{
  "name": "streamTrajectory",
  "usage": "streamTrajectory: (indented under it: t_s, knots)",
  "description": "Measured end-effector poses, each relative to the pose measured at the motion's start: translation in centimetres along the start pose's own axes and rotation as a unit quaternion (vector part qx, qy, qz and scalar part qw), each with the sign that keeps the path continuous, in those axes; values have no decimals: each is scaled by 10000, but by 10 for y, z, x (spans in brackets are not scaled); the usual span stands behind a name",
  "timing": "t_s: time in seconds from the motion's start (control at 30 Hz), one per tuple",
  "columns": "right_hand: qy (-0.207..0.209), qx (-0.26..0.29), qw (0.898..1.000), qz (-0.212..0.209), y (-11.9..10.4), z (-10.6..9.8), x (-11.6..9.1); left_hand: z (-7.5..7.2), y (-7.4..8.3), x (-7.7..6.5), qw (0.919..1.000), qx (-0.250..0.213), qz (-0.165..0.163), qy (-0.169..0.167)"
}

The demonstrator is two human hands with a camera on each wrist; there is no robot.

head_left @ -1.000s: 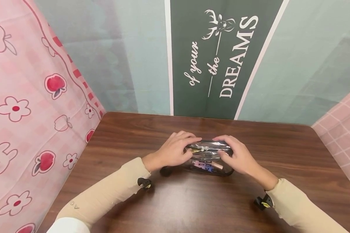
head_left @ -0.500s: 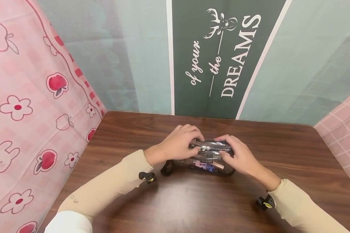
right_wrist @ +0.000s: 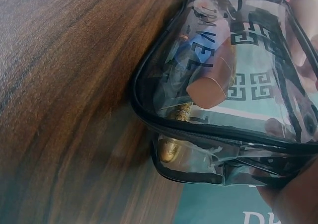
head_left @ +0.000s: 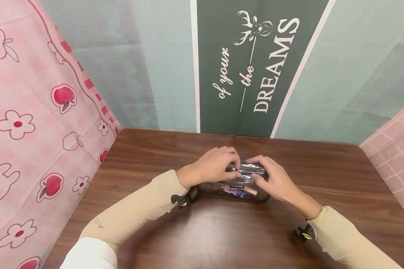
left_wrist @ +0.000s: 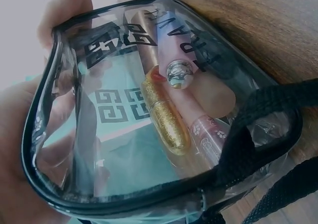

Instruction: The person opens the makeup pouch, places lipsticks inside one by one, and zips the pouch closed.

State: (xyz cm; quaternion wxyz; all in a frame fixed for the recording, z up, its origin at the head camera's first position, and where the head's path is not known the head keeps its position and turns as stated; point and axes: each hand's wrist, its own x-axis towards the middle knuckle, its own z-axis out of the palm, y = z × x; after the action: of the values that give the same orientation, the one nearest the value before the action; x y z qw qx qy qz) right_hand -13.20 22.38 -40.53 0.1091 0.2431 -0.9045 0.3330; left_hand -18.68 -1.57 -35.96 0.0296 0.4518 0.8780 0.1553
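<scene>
A clear zip pouch (head_left: 215,189) with black piping and the printed word TRAVEL rests on the table. At its top, the thumb and fingers of my left hand (head_left: 216,165) pinch the zipper line; the fingertips cover the zipper pull. My right hand (head_left: 277,180) grips the pouch's right end, thumb in front and fingers behind. Through the plastic, the left wrist view shows a gold glittery tube (left_wrist: 166,124), a pink-and-blue tube (left_wrist: 175,45) with a silvery end, and other cosmetic tubes. A rose-gold tube (right_wrist: 208,90) shows in the right wrist view.
A black webbing strap (left_wrist: 248,129) loops from the pouch's left end. The brown wooden table (head_left: 202,239) extends around it. Behind stands a green hanging cloth (head_left: 235,119) with lettering, and a pink patterned cloth (head_left: 37,149) hangs at the left.
My left hand has moved right along the top of the pouch, closer to my right hand. The right hand keeps its grip, and the pouch stays nearly in place.
</scene>
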Motion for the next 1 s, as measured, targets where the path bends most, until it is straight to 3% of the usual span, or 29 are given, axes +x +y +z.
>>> streamTrajectory:
  t_s: [0.63, 1.0]
  knots:
    - [-65, 29, 10000, 22, 2, -3, 4, 1, 1, 10, 9996, -90, 41, -262]
    - [-148, 31, 9999, 64, 2, -6, 6, -1, 4, 15, 9977, 541, 385, -137]
